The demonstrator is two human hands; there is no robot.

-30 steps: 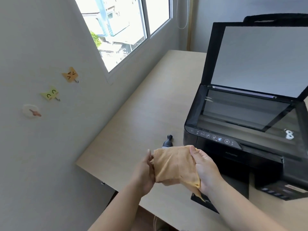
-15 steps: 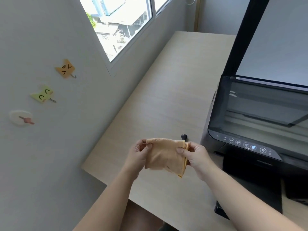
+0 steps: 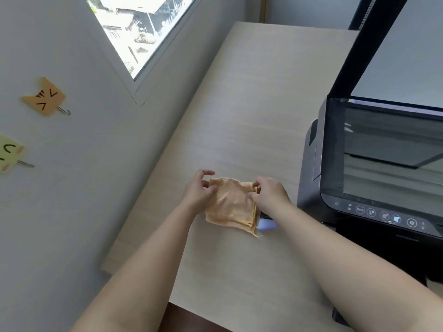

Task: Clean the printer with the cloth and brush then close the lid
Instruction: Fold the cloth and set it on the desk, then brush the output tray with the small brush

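Observation:
A folded orange cloth [image 3: 232,204] is stretched between my hands just above the desk. My left hand [image 3: 200,191] pinches its left top corner and my right hand [image 3: 269,194] pinches its right top corner. Under the cloth's right edge a small part of the brush [image 3: 266,222] shows, pale and dark; most of it is hidden. The black printer [image 3: 374,212] stands to the right with its lid [image 3: 393,49] raised, the scanner glass [image 3: 393,154] bare and the button panel [image 3: 383,215] facing me.
The pale wooden desk [image 3: 259,111] runs along a grey wall with a window [image 3: 143,27]. Cat-shaped hooks [image 3: 44,97] stick on the wall to the left. The desk's near-left corner is close below my left forearm.
The view has swung left and down, so the printer sits further right. My hands have folded the cloth smaller and lowered it toward the desk, covering most of the brush.

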